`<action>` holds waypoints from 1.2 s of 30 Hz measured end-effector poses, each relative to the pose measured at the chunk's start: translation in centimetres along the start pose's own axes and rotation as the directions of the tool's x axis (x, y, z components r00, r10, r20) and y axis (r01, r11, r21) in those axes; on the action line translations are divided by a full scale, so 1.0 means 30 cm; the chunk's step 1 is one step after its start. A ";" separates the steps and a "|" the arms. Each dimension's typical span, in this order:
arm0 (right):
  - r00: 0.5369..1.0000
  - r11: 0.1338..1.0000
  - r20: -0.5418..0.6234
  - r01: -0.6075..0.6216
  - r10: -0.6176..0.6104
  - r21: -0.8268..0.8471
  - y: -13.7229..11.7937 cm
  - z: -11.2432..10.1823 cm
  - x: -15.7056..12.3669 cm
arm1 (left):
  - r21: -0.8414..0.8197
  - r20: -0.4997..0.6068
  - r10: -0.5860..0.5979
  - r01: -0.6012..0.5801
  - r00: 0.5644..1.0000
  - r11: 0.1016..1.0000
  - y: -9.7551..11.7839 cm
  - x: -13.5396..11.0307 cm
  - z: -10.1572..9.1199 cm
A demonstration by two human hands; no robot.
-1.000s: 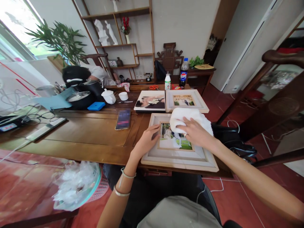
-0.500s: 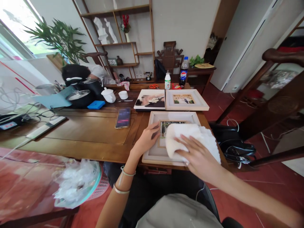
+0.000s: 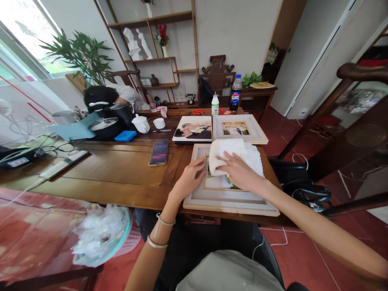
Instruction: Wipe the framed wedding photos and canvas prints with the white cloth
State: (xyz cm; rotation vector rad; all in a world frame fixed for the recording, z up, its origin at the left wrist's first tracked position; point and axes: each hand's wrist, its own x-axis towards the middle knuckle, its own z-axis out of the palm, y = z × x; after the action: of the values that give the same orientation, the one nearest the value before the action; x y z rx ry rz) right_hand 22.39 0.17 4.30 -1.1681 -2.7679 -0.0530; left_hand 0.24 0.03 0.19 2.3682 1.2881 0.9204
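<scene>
On the near table edge lies a light picture frame with a white mat and a photo partly covered. My left hand rests on the frame's left side, fingers stretched out flat near the inner border. A folded white towel covers the upper and right part of the frame. Over the towel, my right hand presses it down against the frame with its fingers spread.
Behind are a second framed photo and a photo panel. A phone lies to the left. A cola bottle, a white bottle and orange scissors stand or lie farther back. Across the table a person bends down.
My right hand and the towel have moved away from me, up the frame, uncovering its lower right corner. My left hand stays on the frame's left side.
</scene>
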 end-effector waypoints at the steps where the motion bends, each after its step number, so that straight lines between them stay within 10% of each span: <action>1: 0.999 0.999 0.032 0.014 -0.015 0.036 -0.034 -0.008 -0.025 | 0.006 -0.002 0.007 -0.007 1.000 1.000 -0.001 0.000 0.002; 13: 0.990 0.980 0.137 -0.006 -0.022 0.200 -0.403 -0.055 -0.133 | -0.112 -0.018 0.005 -0.007 1.000 0.994 -0.021 0.006 0.005; 20: 0.986 0.985 0.167 -0.042 0.014 0.166 -0.363 -0.037 -0.102 | -0.070 0.007 0.039 -0.038 0.999 0.997 -0.022 0.000 0.003; 31: 0.990 0.991 0.043 -0.130 0.131 -0.025 -0.129 -0.120 -0.369 | 0.003 0.007 0.056 -0.056 0.998 0.998 -0.032 -0.004 0.015; 36: 0.974 0.973 -0.053 -0.221 0.218 -0.059 -0.019 -0.115 -0.285 | 0.010 0.015 0.050 -0.050 0.999 0.999 -0.023 -0.005 0.010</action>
State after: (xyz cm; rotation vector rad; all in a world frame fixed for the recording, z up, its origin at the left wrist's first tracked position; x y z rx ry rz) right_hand 28.26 -6.60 6.55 -1.4625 -2.5971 -0.1455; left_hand -0.05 0.30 -0.46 2.4207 1.2358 0.9116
